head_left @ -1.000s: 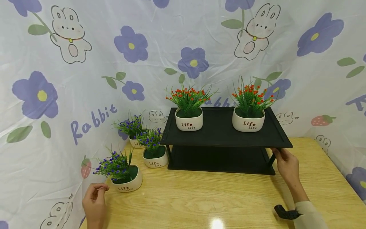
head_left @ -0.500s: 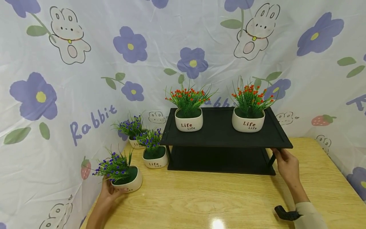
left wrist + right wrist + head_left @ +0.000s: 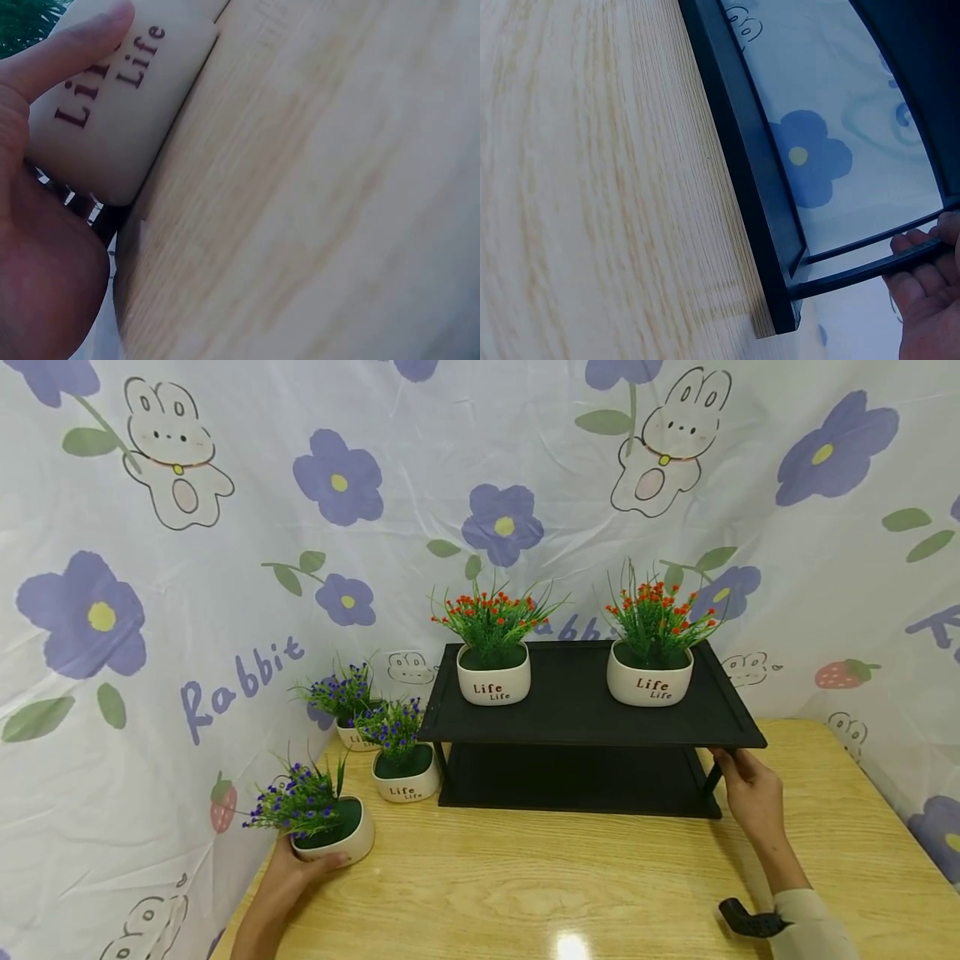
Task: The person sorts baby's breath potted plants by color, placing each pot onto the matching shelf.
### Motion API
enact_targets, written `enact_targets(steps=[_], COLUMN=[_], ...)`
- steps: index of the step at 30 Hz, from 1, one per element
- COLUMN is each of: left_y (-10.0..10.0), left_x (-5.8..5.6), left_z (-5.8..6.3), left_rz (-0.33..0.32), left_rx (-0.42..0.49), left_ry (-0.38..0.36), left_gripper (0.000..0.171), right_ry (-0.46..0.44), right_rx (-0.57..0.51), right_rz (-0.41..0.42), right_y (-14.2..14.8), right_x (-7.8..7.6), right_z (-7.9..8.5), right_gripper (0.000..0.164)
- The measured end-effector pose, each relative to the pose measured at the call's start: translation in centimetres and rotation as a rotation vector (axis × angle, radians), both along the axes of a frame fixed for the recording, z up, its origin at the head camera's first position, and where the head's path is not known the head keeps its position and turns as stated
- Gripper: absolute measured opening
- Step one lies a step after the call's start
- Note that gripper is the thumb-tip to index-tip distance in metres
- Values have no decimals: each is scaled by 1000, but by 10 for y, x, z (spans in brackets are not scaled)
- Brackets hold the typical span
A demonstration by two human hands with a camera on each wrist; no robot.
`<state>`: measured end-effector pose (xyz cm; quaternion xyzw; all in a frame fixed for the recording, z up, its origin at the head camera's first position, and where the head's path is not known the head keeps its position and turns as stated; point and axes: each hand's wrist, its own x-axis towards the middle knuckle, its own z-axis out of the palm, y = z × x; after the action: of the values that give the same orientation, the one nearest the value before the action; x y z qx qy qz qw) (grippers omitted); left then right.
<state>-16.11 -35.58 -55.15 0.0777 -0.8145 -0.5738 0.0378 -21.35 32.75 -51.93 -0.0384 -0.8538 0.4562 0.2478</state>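
Note:
At the table's left side my left hand point(image 3: 288, 870) grips a white potted plant point(image 3: 358, 837) with blue-purple flowers. Its thumb point(image 3: 79, 46) lies across the pot's "Life" lettering in the left wrist view, and the fingers go behind the pot. The pot's base is at the tabletop. My right hand point(image 3: 756, 797) holds the front right post point(image 3: 847, 279) of a black two-tier shelf point(image 3: 570, 706), just under the upper board. The right wrist view shows its fingers curled round that post. Two white pots with red flowers, a left one point(image 3: 495, 685) and a right one point(image 3: 649, 683), stand on the upper board.
Two more blue-flowered pots, a nearer one point(image 3: 406, 783) and one farther back point(image 3: 354, 737), stand between the held pot and the shelf. A patterned cloth point(image 3: 420, 468) hangs behind and to the left. Wooden tabletop point(image 3: 525, 877) stretches in front of the shelf.
My left hand has moved right, from beside the nearest blue-flowered potted plant to a grip on its pot. The right hand stays on the shelf post.

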Motion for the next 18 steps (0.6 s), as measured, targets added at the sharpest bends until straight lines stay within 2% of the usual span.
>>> enact_targets(steps=[6,18], left_y=[0,5], left_x=[-2,-3], left_z=[-1,1], left_rz=[0,15], left_rx=[-57,-53], left_ry=[-30,-68], left_gripper=[103,109], right_ry=[-7,-4], right_rx=[-2,-12], right_rz=[7,8], right_y=[1,-1], right_x=[1,2], right_z=[0,1], right_gripper=[41,41])
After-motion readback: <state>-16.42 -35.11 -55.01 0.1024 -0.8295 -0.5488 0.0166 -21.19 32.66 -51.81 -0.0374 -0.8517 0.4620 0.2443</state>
